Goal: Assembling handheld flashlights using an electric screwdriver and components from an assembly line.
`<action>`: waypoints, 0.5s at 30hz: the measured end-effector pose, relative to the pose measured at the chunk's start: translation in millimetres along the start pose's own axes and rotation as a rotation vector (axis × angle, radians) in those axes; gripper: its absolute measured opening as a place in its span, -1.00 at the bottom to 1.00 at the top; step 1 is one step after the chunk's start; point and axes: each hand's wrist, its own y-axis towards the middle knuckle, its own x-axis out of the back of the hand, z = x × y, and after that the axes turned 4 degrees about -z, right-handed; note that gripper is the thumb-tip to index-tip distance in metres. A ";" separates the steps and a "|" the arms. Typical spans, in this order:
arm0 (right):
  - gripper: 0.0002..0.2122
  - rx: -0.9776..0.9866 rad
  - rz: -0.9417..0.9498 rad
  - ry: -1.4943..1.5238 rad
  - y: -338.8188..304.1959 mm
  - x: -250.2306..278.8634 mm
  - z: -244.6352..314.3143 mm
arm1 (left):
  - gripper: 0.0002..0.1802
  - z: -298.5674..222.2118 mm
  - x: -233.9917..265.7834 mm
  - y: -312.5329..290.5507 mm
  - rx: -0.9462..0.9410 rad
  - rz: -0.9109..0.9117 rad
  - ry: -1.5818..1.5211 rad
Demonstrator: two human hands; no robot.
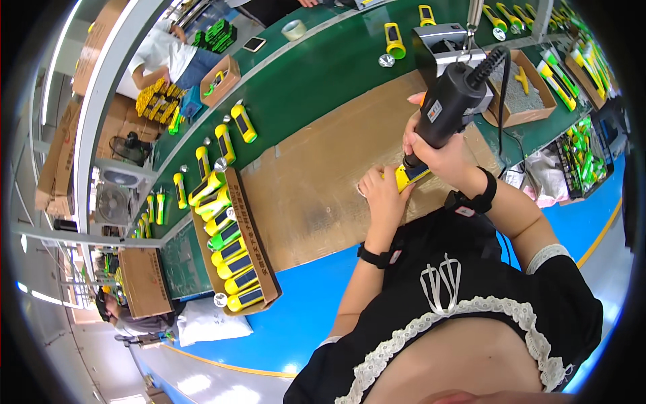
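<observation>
While steadying a yellow flashlight (404,179) with the left hand (385,197), holds a black corded power tool (445,104) steeply over it in the right hand (441,160). Has the left grip closed on the flashlight's left end, curled over the casing; has the right grip wrapped fully round the tool's lower body. Has the flashlight, dark panel (418,172) facing up, at the near side of a cardboard sheet (309,195), right of middle; cannot tell if resting on it or slightly lifted. Should handle as light and stiff, with a hard, smooth, perhaps slippery shell and a panel likely prone to scratches. Best to take hold by the yellow sides, away from panel and tool tip. Expect more heft from the tool, probably eased by the metal hanger (473,20) above. Close by at left, see an open carton (260,249) with a row of similar lights (237,265), including a green one (225,237). Beyond the cardboard, find green tabletop (323,94) with more yellow lights (243,123) and silvery round parts (386,60), plus a box of small grey parts (531,118) at right. Far left, see a co-worker (165,54) beside a yellow stack (158,101).
</observation>
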 end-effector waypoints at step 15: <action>-0.52 -0.025 0.000 -0.041 1.6 -6.0 -10.4 | -0.45 -4.3 0.7 5.6 -0.001 -0.061 0.004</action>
